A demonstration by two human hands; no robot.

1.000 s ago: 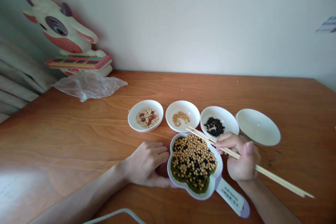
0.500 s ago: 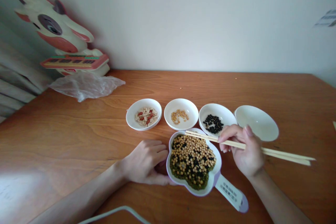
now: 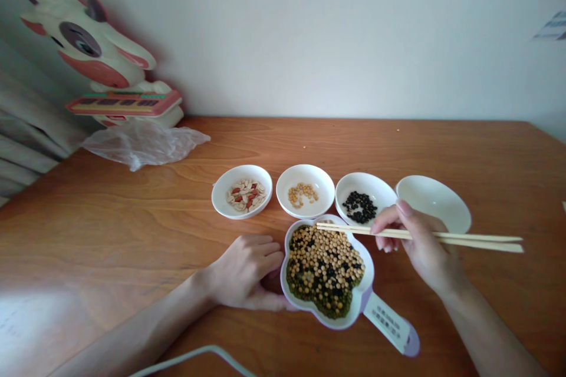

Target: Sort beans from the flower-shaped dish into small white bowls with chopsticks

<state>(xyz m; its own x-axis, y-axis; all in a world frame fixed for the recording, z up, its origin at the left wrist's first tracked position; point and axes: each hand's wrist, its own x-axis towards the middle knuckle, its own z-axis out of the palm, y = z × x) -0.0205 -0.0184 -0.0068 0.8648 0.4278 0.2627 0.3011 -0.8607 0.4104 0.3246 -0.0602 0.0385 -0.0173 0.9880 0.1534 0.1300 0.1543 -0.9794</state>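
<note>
at the near middle of the brown wooden table (image 3: 132,218), a flower-shaped white and lilac plastic dish (image 3: 369,274) heaped with mixed yellow, black and green beans sits with its labelled handle pointing to 5 o'clock. the left hand (image 3: 245,271) lies at the dish's 9 o'clock, fingers loose and uncurled against the rim, gripping nothing; it has not moved. the right hand (image 3: 422,244) pinches a pair of pale wooden chopsticks (image 3: 469,240) between thumb and fingers at the dish's 2 o'clock. a second ago the sticks slanted, rear ends dropping toward 4 o'clock; now they lie almost level, tips over the dish's 12 o'clock rim, and the hand has risen off the rim. whether the tips hold a bean cannot be told. beyond the dish, from 11 to 2 o'clock, stand four small white bowls: the peanut bowl (image 3: 221,188), the yellow-bean bowl (image 3: 326,185), the black-bean bowl (image 3: 385,191) and a plain bowl (image 3: 435,200). a crumpled clear plastic bag (image 3: 141,141) lies far off at 10 o'clock.
</note>
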